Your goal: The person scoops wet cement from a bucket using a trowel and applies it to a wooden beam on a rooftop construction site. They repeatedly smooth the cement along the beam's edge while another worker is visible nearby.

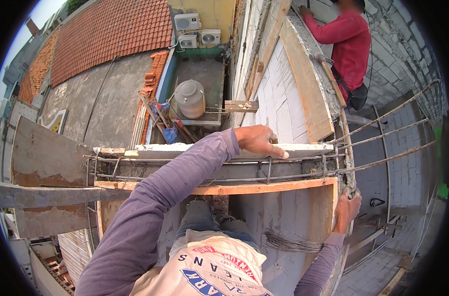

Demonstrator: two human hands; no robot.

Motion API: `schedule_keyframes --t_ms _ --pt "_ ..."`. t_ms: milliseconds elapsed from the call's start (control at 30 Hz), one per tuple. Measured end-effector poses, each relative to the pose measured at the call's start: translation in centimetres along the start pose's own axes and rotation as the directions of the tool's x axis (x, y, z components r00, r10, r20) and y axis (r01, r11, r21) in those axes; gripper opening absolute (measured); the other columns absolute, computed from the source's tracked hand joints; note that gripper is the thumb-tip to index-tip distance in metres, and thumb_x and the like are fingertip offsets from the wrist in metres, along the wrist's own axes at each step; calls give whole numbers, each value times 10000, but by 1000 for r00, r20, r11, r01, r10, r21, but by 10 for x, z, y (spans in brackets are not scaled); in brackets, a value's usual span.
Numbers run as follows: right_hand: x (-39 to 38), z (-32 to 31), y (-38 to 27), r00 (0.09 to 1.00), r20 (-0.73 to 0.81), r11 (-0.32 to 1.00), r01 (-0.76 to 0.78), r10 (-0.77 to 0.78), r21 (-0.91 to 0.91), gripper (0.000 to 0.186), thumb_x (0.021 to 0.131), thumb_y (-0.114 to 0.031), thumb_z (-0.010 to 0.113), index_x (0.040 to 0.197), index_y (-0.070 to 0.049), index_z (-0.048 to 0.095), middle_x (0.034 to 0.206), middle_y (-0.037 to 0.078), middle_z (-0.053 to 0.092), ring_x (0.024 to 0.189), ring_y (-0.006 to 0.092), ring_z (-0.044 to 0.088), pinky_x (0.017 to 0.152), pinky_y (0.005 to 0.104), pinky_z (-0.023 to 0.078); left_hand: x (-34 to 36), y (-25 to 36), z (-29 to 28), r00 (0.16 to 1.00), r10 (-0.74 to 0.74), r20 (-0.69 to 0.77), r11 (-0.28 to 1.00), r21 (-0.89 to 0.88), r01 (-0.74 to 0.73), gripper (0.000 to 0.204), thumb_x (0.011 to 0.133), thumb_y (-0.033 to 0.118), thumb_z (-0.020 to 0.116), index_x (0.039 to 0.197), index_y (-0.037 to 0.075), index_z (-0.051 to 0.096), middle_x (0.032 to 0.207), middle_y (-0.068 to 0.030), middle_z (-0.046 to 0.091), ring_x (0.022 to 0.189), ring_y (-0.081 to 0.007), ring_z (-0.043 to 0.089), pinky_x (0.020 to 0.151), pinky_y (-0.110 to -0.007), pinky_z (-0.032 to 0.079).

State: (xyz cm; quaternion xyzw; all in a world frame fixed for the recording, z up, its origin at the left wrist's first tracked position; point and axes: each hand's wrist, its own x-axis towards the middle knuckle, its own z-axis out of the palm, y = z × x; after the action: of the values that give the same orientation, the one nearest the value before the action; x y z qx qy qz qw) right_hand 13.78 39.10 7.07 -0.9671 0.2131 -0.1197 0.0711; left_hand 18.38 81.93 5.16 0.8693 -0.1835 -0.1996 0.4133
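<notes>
My left arm reaches across a narrow wooden trough. The left hand (258, 140) is closed over the top edge of its far board (303, 149), which is crusted pale. Between that board and the near board (224, 189) lies a cage of steel reinforcing bars (234, 167). Low on the right, my right hand (348, 211) grips the rough concrete wall edge (348, 172) at the trough's end; part of its fingers is hidden. A bundle of thin tie wire (293, 241) lies beside my right forearm.
A person in a red shirt (345, 44) works at the upper right, beside a board-sided wall (306, 84). Long bare rebars (392, 135) stick out to the right over a deep drop. Beyond the trough are a water tank (190, 98) and tiled roofs (111, 34) below.
</notes>
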Motion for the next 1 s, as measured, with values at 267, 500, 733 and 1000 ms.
schedule_keyframes --t_ms 267,500,733,1000 --pt "-1 0 -1 1000 -26 1000 17 -16 15 494 927 -301 699 1340 -32 662 1225 228 641 1191 427 616 1006 531 482 -1 2 -2 1000 -2 22 1000 -13 3 906 881 728 672 1173 -128 727 1087 -309 745 1032 -404 722 908 -469 545" --pt "-2 1 1 998 -36 998 45 -43 49 512 938 -347 684 1337 -27 657 1216 250 658 1162 449 638 982 531 488 -2 1 -1 1000 15 3 1000 -22 -15 909 881 725 673 1179 -131 723 1106 -317 741 1051 -408 719 928 -473 540" --pt "0 3 5 999 -31 998 43 -42 37 550 941 -373 676 1348 -4 645 1217 277 676 1149 469 651 976 535 493 -3 6 -4 999 -9 35 1000 -15 10 934 877 733 672 1201 -143 709 1141 -338 728 1067 -424 716 936 -479 542" --pt "4 11 11 996 -73 998 56 -53 39 566 937 -351 681 1375 4 634 1276 278 669 1196 464 638 1019 532 487 0 -3 2 1000 15 -6 1000 -15 -15 960 881 734 665 1211 -167 694 1146 -360 718 1094 -447 709 965 -483 543"
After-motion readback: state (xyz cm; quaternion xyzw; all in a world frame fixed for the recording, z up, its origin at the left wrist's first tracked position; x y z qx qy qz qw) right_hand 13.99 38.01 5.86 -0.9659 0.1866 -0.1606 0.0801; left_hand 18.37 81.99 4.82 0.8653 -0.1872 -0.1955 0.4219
